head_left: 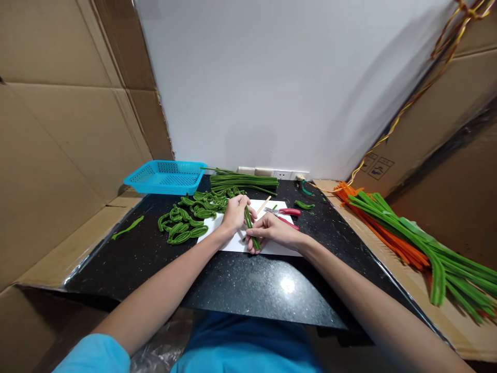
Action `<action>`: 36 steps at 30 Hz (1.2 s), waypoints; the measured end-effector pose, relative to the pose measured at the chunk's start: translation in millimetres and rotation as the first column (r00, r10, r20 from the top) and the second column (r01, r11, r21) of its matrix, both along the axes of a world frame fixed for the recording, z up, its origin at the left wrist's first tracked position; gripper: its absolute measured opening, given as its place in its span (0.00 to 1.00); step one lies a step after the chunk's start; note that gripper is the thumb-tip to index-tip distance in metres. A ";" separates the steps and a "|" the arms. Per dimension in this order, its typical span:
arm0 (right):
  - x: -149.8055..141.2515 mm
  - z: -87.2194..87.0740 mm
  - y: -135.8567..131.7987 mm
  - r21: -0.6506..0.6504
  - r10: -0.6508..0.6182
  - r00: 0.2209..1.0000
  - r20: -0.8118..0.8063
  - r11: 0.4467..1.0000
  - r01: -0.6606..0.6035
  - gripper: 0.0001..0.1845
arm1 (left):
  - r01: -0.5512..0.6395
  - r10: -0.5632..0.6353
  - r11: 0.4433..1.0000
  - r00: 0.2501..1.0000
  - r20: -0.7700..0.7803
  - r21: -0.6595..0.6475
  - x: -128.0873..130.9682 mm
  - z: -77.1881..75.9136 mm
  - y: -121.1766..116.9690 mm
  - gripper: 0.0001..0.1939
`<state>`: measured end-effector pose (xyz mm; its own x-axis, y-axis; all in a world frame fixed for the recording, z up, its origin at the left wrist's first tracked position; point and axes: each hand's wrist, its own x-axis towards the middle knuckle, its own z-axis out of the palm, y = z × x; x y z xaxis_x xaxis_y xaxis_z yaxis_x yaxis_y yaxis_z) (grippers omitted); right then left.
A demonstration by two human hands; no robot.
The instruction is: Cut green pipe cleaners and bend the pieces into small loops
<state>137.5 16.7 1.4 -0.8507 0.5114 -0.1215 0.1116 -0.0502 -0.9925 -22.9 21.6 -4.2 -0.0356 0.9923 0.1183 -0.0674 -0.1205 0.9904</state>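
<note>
Green strips (249, 219), one small bundle: between both hands, over the white sheet (234, 242), near the bench (248, 280) front edge; long axis back to front, near end slightly right. Left hand (235, 213): fingers pinching the far part. Right hand (272, 231): fingers pinching the near part. Forearms: converging from the front edge.

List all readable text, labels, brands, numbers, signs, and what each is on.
No words, brands or numbers readable.
Right-hand cardboard box: two small printed pictograms; any characters there too small to read.
White sheet: no print visible.
Red-handled tool: no legible lettering.
</note>
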 end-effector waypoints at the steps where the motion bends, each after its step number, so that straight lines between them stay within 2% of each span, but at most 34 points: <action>1: -0.2 -0.1 0.0 -0.002 -0.002 1.000 -0.001 1.000 0.002 0.31 | 0.000 0.000 1.000 1.000 -0.001 -0.006 -0.7 0.7 0.2 0.14; 11: 2.0 -7.1 5.1 -0.015 -0.001 0.999 -0.039 1.000 0.001 0.29 | 0.017 -0.014 0.998 0.998 0.061 -0.056 -0.2 4.7 -2.0 0.17; 17: 2.2 -3.0 3.3 -0.002 -0.003 1.000 -0.021 1.000 0.003 0.31 | 0.014 -0.011 0.998 0.999 0.045 -0.061 3.1 -0.7 -0.7 0.16; 22: 2.6 -1.7 3.9 0.005 0.012 1.000 -0.009 1.000 -0.012 0.31 | 0.047 -0.043 0.998 0.995 0.088 -0.042 4.1 1.7 -4.7 0.16; 30: 5.7 -5.3 7.7 -0.104 -0.028 0.993 -0.111 0.994 0.017 0.25 | 0.182 -0.165 0.983 0.943 0.289 -0.035 1.9 8.1 -12.3 0.27; 36: 7.0 -5.0 6.5 -0.201 -0.037 0.986 -0.164 0.980 0.004 0.22 | 0.219 -0.158 0.974 0.827 0.540 -0.050 3.5 7.0 -9.6 0.17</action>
